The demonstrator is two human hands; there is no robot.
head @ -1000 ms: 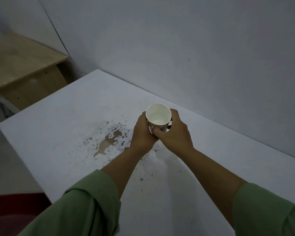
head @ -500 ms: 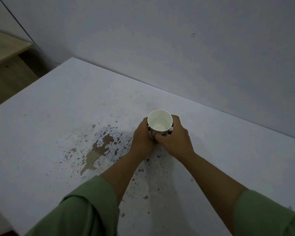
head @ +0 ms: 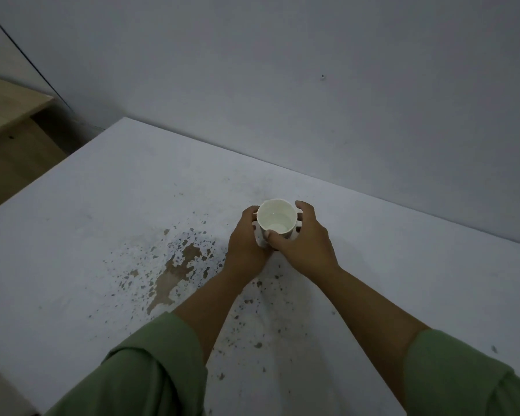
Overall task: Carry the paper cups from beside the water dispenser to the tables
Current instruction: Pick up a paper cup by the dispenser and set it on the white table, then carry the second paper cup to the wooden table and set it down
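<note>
A white paper cup [head: 276, 218] stands upright near the back edge of the white table [head: 87, 235], its mouth open toward me and a little liquid visible inside. My left hand [head: 246, 241] wraps its left side and my right hand [head: 303, 241] wraps its right side, thumb across the front. Both hands cover the cup's lower wall, so its base on the table is hidden. Green sleeves cover both forearms at the bottom of the view.
The table's paint is chipped in a brown patch [head: 174, 271] left of my hands, with specks around it. A grey wall [head: 312, 85] rises right behind the table. A wooden desk [head: 3, 109] stands at the far left, beyond a gap.
My hands stay on the cup while it comes lower toward the table top; the view has shifted, bringing more of the table's left part and the wall into sight.
</note>
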